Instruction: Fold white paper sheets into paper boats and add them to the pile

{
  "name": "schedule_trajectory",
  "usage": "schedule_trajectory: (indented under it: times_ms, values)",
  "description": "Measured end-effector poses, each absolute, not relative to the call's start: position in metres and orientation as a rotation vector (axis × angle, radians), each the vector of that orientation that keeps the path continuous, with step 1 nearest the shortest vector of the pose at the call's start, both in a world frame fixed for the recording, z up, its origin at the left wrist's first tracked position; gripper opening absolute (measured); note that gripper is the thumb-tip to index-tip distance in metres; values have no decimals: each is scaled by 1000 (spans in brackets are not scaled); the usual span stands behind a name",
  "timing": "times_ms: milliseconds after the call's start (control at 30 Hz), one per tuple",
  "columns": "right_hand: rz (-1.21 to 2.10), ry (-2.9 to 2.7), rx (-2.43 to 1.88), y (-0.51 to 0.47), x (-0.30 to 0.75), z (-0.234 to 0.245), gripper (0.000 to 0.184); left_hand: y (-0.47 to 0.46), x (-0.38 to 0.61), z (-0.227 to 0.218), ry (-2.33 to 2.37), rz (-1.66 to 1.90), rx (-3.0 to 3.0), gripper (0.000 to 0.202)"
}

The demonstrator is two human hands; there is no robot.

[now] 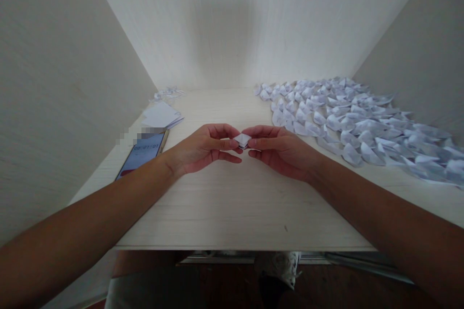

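Between my two hands is a small piece of folded white paper (pixel 242 140), diamond-shaped from above, with layered folds along its lower side. My left hand (pixel 212 147) pinches its left corner between thumb and fingers. Its right corner is pinched the same way by my right hand (pixel 277 149). Both hands are just above the middle of the pale table (pixel 232 212). Some fingertips behind the paper are hidden.
Many folded white paper boats (pixel 337 116) cover the table's right side. On the left are a stack of white paper sheets (pixel 161 115), paper scraps (pixel 168 93) at the back, and a phone (pixel 143 152) showing a timer. Walls (pixel 232 24) enclose the table on three sides.
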State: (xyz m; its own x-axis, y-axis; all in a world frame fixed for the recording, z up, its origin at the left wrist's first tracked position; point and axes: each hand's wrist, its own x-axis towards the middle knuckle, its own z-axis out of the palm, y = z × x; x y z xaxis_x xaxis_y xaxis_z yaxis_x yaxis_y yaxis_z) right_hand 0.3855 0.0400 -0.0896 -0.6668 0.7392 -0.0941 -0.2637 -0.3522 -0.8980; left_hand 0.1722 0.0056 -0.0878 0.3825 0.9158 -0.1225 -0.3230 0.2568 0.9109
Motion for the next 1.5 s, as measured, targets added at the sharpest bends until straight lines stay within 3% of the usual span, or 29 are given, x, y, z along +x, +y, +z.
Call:
schedule_trajectory:
  times_ms: [633, 767, 1067, 1500]
  values:
    - [2054, -1189, -853, 39, 382, -90, 3, 10, 168, -88, 880, 934, 1039, 29]
    - [1901, -1334, -909, 36, 380, -89, 3, 10, 171, -91, 914, 969, 1032, 31]
    - [1203, -1773, -1045, 37, 377, -98, 10, 6, 182, -100, 1094, 1166, 1161, 34]
    - [1087, -1837, -1095, 34, 377, -99, 13, 3, 190, -96, 1238, 1108, 1212, 35]
